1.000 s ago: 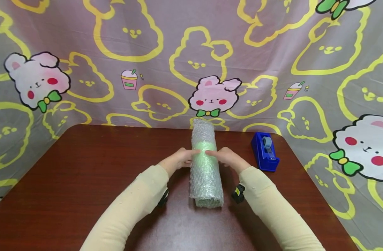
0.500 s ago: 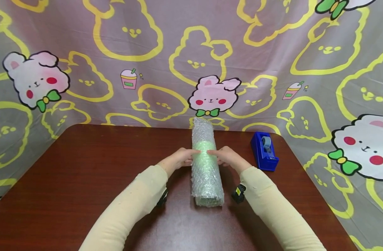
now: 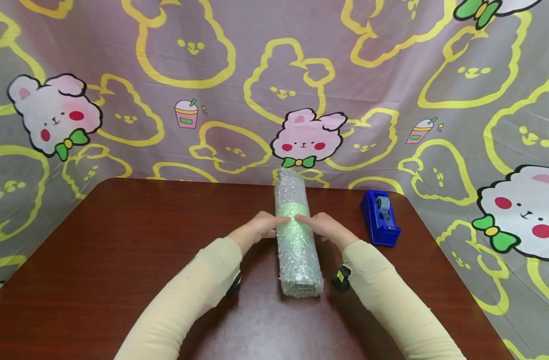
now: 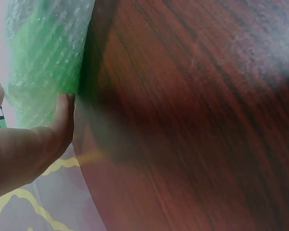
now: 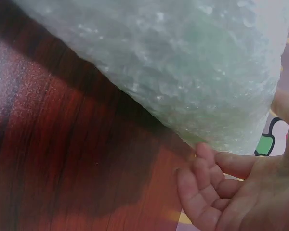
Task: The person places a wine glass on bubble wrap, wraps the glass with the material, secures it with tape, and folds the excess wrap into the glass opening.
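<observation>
A long roll of bubble wrap [image 3: 301, 260] lies on the table, pointing away from me, with something green showing through its middle. My left hand [image 3: 262, 226] holds it from the left, thumb across the top and fingers low on the side. From the right, my right hand [image 3: 326, 226] grips the same stretch, its thumb tip close to the left one. In the left wrist view, fingers [image 4: 65, 110] touch the lower side of the wrap [image 4: 48, 53]. In the right wrist view, curled fingers [image 5: 202, 185] meet the underside of the wrap [image 5: 183, 62].
A blue tape dispenser [image 3: 381, 220] with a roll of tape stands at the table's back right. The dark wooden table [image 3: 121, 260] reaches back to a patterned cloth [image 3: 238, 60], which also hangs along both sides.
The near end of the bubble wrap roll has shifted slightly right, and its loose left edge sits closer in. Both hands stay at nearly the same place on it.
</observation>
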A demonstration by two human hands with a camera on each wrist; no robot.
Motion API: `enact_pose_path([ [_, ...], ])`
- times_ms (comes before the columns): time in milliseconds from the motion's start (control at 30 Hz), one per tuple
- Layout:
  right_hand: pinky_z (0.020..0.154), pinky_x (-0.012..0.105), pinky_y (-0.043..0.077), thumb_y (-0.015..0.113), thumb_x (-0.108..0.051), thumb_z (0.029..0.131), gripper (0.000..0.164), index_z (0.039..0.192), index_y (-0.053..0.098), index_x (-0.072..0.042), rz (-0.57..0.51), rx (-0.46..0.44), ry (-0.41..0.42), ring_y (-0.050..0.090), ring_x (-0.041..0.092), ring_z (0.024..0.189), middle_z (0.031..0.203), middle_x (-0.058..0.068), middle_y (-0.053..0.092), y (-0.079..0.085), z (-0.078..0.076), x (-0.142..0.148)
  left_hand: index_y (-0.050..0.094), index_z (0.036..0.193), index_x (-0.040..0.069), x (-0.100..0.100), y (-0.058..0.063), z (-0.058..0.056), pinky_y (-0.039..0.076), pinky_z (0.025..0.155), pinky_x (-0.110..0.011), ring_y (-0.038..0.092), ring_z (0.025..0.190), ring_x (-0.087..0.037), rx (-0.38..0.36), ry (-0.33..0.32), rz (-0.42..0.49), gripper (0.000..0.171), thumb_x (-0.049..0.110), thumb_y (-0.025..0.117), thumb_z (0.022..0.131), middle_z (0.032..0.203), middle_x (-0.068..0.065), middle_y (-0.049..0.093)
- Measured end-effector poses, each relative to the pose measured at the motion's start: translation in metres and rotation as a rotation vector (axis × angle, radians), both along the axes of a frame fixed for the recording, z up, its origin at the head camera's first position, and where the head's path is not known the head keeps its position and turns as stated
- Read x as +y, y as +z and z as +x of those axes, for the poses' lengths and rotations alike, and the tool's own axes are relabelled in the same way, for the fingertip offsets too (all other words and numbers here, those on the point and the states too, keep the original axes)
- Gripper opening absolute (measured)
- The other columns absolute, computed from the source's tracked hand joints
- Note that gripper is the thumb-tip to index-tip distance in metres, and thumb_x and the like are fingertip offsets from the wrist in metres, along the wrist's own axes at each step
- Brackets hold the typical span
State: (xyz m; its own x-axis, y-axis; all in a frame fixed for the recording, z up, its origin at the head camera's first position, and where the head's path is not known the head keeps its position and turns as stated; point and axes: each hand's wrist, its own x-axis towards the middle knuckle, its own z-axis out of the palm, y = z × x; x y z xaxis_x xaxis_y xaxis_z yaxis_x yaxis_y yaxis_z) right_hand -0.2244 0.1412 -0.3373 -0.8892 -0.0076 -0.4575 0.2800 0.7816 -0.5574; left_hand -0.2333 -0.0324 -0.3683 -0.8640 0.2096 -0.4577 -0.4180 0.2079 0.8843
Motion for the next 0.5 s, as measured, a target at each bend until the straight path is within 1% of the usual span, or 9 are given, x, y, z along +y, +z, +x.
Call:
enact_pose_path([
  [33,0.074,0.035,0.051,0.05,-0.057,0.087,0.051,0.061,0.034,-0.015,-0.006,0.0,-0.002,0.042,0.014,0.065,0.056,-0.003,0.031,0.0004,0.0,-0.0003,0.054,0.117,-0.007,0.0,0.0,0.0003,0.05,0.094,-0.03,0.061,0.108,-0.021,0.003,0.003,0.0,0.047,0.028,0.064,0.087,0.123,-0.013,0.057],
  [100,0.077,0.037,0.052,0.05,-0.055,0.088,0.05,0.061,0.034,-0.016,-0.02,0.008,-0.002,0.042,0.014,0.066,0.056,-0.003,0.03,0.0005,-0.0001,-0.0005,0.052,0.119,-0.008,-0.0002,-0.0005,0.0006,0.049,0.096,-0.031,0.059,0.112,-0.023,0.01,0.002,0.007,0.049,0.027,0.064,0.087,0.126,-0.014,0.055],
  [200,0.074,0.036,0.052,0.051,-0.049,0.09,0.051,0.057,0.034,-0.015,-0.05,0.025,-0.006,0.043,0.014,0.063,0.051,-0.004,0.034,-0.0001,-0.0005,-0.0005,0.047,0.126,-0.008,-0.0014,-0.0015,0.0002,0.046,0.101,-0.033,0.053,0.121,-0.027,0.027,0.001,0.023,0.054,0.027,0.064,0.087,0.134,-0.016,0.049],
  [300,0.07,0.034,0.051,0.05,-0.044,0.092,0.049,0.056,0.038,-0.013,-0.081,0.04,-0.008,0.049,0.014,0.063,0.053,-0.003,0.041,-0.0014,-0.0008,-0.0001,0.04,0.133,-0.006,-0.0037,-0.0026,-0.0009,0.042,0.104,-0.036,0.047,0.127,-0.032,0.048,0.009,0.039,0.06,0.024,0.065,0.087,0.14,-0.018,0.043],
  [400,0.072,0.035,0.052,0.05,-0.043,0.093,0.045,0.062,0.046,-0.01,-0.097,0.035,-0.018,0.059,0.018,0.073,0.061,0.0,0.049,-0.0028,-0.0011,0.0002,0.034,0.136,-0.005,-0.0051,-0.0032,-0.0017,0.041,0.105,-0.037,0.045,0.128,-0.034,0.057,0.023,0.049,0.064,0.022,0.065,0.086,0.141,-0.02,0.04],
  [500,0.075,0.035,0.053,0.049,-0.047,0.092,0.045,0.079,0.056,-0.005,-0.087,0.034,-0.019,0.064,0.023,0.088,0.075,0.003,0.056,-0.0033,-0.0014,-0.0001,0.034,0.136,-0.006,-0.0043,-0.0032,-0.0022,0.042,0.105,-0.036,0.047,0.126,-0.033,0.053,0.039,0.054,0.066,0.02,0.066,0.085,0.14,-0.02,0.04],
])
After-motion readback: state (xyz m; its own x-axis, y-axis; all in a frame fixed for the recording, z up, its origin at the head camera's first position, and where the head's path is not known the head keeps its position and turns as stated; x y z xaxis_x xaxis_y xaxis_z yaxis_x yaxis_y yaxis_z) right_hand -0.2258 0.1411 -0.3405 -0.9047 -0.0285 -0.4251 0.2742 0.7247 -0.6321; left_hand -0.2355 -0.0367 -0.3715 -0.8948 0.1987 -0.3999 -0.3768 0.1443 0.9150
